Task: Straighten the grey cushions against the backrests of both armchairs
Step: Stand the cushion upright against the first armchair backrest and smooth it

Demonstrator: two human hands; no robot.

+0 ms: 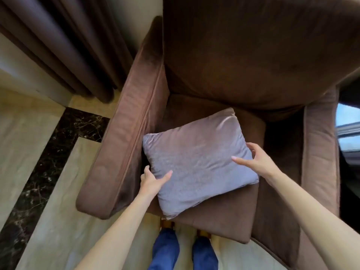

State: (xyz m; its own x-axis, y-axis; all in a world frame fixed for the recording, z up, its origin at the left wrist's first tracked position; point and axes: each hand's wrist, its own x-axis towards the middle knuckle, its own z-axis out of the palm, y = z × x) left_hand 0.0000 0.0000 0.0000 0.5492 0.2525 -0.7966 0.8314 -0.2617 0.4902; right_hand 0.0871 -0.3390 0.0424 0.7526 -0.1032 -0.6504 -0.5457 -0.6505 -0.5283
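Note:
A grey velvet cushion (196,162) lies flat and skewed on the seat of a brown armchair (132,137), well forward of the tall backrest (253,55). My left hand (151,180) grips the cushion's left edge, thumb on top and fingers under it. My right hand (253,158) holds the right edge, thumb lying on the top face, fingers curled around the side. Only this one armchair is in view.
Dark brown curtains (64,45) hang at the left beside the chair's left armrest. The floor is beige marble with a dark inlaid band (48,162). My blue-trousered legs (183,250) stand right at the seat's front edge. A window or glass surface (348,131) shows past the right armrest.

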